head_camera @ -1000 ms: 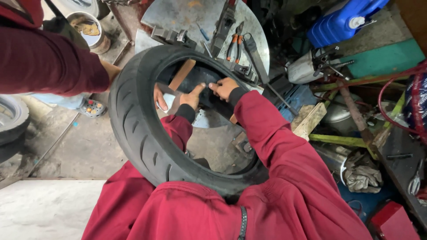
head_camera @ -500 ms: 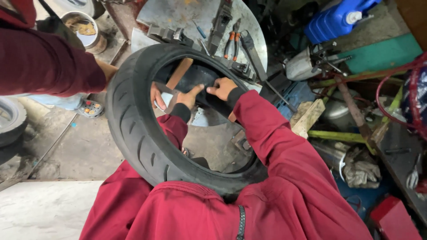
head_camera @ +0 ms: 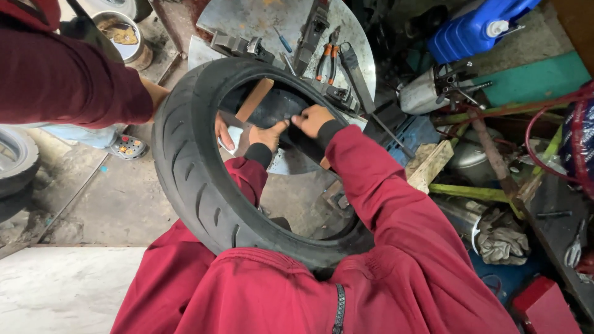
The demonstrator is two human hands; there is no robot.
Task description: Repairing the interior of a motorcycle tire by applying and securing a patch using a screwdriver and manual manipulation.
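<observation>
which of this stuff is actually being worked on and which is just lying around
In use: black tyre; left hand and right hand pressing inside it; another person's hand on its inner rim; wooden block wedged inside.

Lying about: orange-handled pliers, blue-handled screwdriver, blue jerrycan, grey rag, tin on the floor.

blue jug [head_camera: 476, 28] | orange-handled pliers [head_camera: 327, 59] | grey rag [head_camera: 502, 238] | metal can [head_camera: 127, 37]

Round metal table [head_camera: 247, 21], pliers [head_camera: 327, 57] (orange-handled), screwdriver [head_camera: 283, 41]
</observation>
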